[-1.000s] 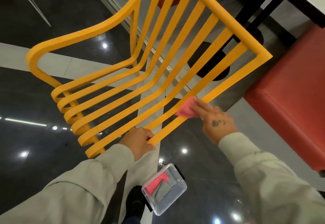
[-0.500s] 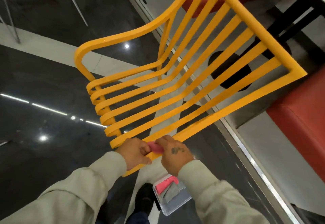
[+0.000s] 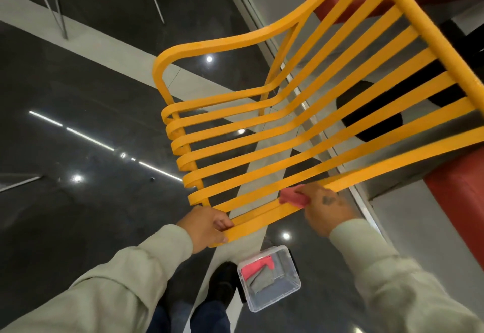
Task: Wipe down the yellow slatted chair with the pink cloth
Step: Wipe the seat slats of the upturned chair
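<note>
The yellow slatted chair [image 3: 296,133] is tipped toward me, its slats running from lower left to upper right. My left hand [image 3: 208,225] grips the end of the nearest slat at the lower edge of the chair. My right hand [image 3: 323,208] presses the pink cloth [image 3: 293,196] onto that same nearest slat, a short way to the right of the left hand. The cloth is bunched under my fingers and partly hidden by them.
A clear plastic box [image 3: 269,276] with a pink and a grey cloth inside sits on the dark glossy floor by my shoe [image 3: 222,284]. Red upholstered seating [image 3: 461,201] stands to the right. A thin metal frame [image 3: 60,5] is at the upper left.
My right hand slid the pink cloth down the nearest slat to my left hand, then back up to the right. The view shifted, so the chair now sits further right.
</note>
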The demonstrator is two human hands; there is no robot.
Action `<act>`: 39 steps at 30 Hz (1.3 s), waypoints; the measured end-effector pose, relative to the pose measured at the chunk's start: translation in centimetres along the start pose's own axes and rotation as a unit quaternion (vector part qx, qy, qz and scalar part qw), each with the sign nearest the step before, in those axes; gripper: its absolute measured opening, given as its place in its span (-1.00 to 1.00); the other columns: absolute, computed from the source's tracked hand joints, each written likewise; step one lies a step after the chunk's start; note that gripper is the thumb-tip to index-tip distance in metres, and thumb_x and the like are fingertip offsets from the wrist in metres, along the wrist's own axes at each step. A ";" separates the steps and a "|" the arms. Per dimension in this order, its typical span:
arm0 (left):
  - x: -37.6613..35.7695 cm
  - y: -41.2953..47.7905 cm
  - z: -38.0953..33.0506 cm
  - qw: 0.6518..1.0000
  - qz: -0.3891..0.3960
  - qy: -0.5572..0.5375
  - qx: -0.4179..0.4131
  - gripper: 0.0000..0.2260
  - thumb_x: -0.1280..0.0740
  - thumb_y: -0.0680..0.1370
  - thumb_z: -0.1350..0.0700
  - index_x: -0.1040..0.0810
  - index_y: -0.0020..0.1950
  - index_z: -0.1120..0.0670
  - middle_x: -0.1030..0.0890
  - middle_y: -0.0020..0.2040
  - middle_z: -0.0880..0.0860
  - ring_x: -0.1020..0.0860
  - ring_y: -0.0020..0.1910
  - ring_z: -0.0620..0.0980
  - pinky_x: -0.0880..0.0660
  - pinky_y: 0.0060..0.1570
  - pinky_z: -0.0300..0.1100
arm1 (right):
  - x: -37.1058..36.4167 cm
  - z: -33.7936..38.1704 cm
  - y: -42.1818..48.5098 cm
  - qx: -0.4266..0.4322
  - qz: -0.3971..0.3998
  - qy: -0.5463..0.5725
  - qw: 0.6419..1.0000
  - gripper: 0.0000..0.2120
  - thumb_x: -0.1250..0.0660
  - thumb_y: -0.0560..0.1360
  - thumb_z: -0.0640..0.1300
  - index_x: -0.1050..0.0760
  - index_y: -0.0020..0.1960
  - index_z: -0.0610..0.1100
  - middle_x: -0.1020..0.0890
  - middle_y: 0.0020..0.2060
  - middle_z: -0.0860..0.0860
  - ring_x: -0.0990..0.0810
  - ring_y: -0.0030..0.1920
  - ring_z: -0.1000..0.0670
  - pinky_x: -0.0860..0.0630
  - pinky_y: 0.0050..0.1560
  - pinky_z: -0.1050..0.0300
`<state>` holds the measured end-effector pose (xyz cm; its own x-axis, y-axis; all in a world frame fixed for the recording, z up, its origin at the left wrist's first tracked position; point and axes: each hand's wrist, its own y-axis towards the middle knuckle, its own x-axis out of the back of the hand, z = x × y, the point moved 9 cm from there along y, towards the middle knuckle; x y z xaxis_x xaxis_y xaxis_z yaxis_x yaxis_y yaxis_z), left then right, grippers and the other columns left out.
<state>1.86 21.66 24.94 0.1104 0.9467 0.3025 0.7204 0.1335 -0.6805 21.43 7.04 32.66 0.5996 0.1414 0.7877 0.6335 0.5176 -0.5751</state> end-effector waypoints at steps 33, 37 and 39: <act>2.9 -8.2 14.5 0.908 -0.068 -0.398 0.113 -0.76 -0.50 0.25 0.11 -0.69 -0.10 0.07 -0.71 -0.13 0.12 -0.67 -0.13 0.11 -0.60 -0.03 0.04 | -21.7 17.8 -11.0 -0.060 0.116 0.422 0.897 -0.45 -0.34 0.49 -0.23 -0.44 0.36 0.25 -0.58 0.23 0.07 -0.62 -0.05 0.19 -0.53 0.03 0.34; 1.7 -7.8 16.3 0.922 -0.102 -0.349 0.132 -0.88 -0.38 0.46 0.28 -0.64 -0.16 0.07 -0.63 -0.27 0.04 -0.58 -0.24 0.03 -0.47 -0.24 -0.16 | -24.1 12.8 -10.8 -0.147 0.124 0.389 0.901 -0.55 -0.33 0.43 -0.13 -0.51 0.12 0.41 -0.65 0.00 0.05 -0.62 0.01 0.04 -0.57 0.19 -0.01; 0.9 -7.6 17.5 0.923 -0.120 -0.333 0.150 -0.87 -0.35 0.47 0.27 -0.62 -0.20 0.07 -0.60 -0.29 0.03 -0.55 -0.26 0.02 -0.45 -0.25 -0.17 | -24.3 11.0 -10.4 -0.160 0.127 0.384 0.900 -0.56 -0.32 0.46 -0.16 -0.52 0.18 0.34 -0.58 0.10 0.15 -0.59 0.02 0.07 -0.58 0.19 -0.05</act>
<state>-15.44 26.60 18.72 -0.5454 0.8361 0.0594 0.4356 0.3432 -0.8321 -5.14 7.46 21.94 0.8288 -0.4678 0.3070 0.4627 0.2644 -0.8461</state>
